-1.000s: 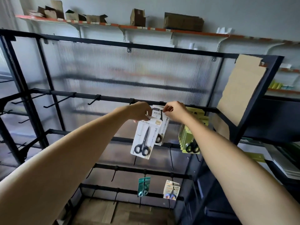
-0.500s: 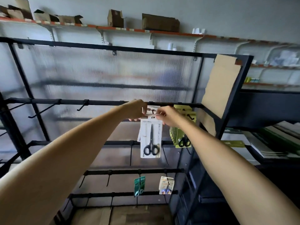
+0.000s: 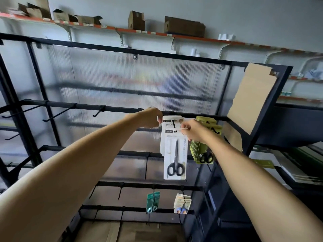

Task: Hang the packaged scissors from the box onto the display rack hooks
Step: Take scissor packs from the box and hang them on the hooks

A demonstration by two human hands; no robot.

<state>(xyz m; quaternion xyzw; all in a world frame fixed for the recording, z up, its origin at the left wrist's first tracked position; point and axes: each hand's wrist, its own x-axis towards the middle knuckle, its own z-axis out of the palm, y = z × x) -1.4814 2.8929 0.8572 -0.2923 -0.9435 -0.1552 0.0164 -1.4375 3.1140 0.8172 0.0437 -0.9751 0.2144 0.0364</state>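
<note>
Both hands pinch the top of the white scissors pack [image 3: 175, 154] at a rack [image 3: 111, 109] hook: left hand [image 3: 151, 117] on its upper left corner, right hand [image 3: 190, 131] on its right edge. Right of the right fingers hang green packs [image 3: 203, 151]; far above sit open cartons [image 3: 136, 20] on a wall shelf [image 3: 157, 34], contents unseen.

Left of centre, the bare hooks [image 3: 57, 114] on the rack's upper bar stand open to reach. At centre right, the white scissor pack [image 3: 175, 154] and the green packs [image 3: 203, 149] just beside it crowd that stretch.
</note>
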